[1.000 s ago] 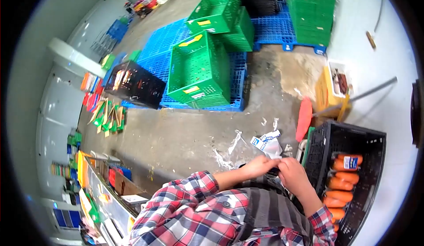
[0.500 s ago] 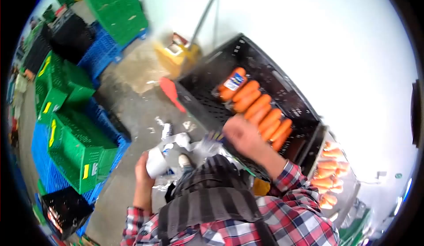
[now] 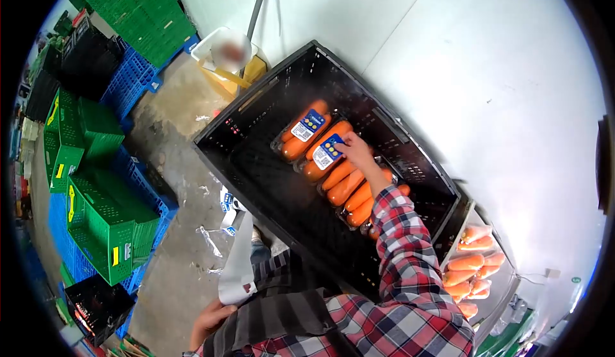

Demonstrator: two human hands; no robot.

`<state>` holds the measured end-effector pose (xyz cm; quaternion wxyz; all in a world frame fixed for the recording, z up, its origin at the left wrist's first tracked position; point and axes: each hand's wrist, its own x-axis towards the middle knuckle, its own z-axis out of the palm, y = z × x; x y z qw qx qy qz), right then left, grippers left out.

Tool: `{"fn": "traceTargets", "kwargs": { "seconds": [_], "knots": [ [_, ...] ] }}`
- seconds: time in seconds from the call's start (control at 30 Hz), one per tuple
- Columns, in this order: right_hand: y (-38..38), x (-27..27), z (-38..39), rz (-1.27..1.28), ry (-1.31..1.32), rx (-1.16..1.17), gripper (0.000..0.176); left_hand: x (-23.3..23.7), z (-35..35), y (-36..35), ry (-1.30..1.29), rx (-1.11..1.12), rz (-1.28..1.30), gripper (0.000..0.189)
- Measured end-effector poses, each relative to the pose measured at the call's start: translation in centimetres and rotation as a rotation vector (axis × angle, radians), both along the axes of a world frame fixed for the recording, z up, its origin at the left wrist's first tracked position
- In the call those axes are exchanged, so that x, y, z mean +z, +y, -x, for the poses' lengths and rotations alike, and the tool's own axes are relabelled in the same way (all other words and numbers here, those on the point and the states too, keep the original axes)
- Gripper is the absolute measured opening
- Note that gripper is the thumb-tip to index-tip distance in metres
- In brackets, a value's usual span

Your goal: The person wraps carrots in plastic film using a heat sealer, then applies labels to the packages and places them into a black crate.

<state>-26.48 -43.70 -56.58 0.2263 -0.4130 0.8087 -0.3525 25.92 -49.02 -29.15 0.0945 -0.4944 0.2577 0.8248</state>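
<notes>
Inside the black crate [image 3: 256, 194] lie several clear packs of carrots in a row. The pack nearest the crate's left end carries a blue and white label [image 3: 307, 125]. My right hand [image 3: 357, 152] is over the second pack, its fingertips closed on the edge of another label [image 3: 328, 151] that lies against that pack. Low in the view, my left hand [image 3: 211, 318] is around the end of a white label strip [image 3: 237, 267], which hangs down beside my leg.
Green crates [image 3: 102, 222] stand on blue pallets [image 3: 165, 208] at the left. A bucket [image 3: 221, 49] with a pole is behind the black crate. More packed carrots [image 3: 471, 267] lie at the right. Plastic scraps [image 3: 211, 240] litter the floor.
My right hand has moved from beside my body up over the second pack, where a label now lies. My left hand has moved lower. The view has shifted, showing more of the crate.
</notes>
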Motion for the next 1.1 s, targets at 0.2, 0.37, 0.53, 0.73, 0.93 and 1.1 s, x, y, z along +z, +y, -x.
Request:
{"fn": "traceTargets", "kwargs": {
  "seconds": [0.2, 0.37, 0.53, 0.73, 0.93, 1.1],
  "knots": [
    [-2.2, 5.4, -2.7, -0.533, 0.237, -0.232, 0.048, -1.7, -1.3, 1.4, -0.246, -0.097, -0.034, 0.045],
    [-1.5, 11.7, -5.9, -0.119, 0.215, -0.24, 0.042, -7.4, -2.2, 0.6, -0.377, -0.324, 0.483, 0.037],
    [-1.0, 23.8, -22.5, 0.224, -0.008, 0.433, 0.017, -6.1, 2.1, -2.7, -0.137, 0.052, 0.439, 0.036],
    [-1.5, 22.6, -30.9, 0.342, 0.153, 0.831, 0.013, -4.3, 3.5, -3.9, 0.006, -0.106, 0.717, 0.033],
    [1.1, 24.4, -30.6, 0.585, 0.314, 0.796, 0.014, -6.5, 5.3, -4.7, -0.121, 0.17, 0.4, 0.026],
    [2.0, 25.1, -29.1, 0.41, 0.075, 0.471, 0.024, -6.4, 6.0, -4.0, -0.085, -0.031, 0.562, 0.026]
  ]
}}
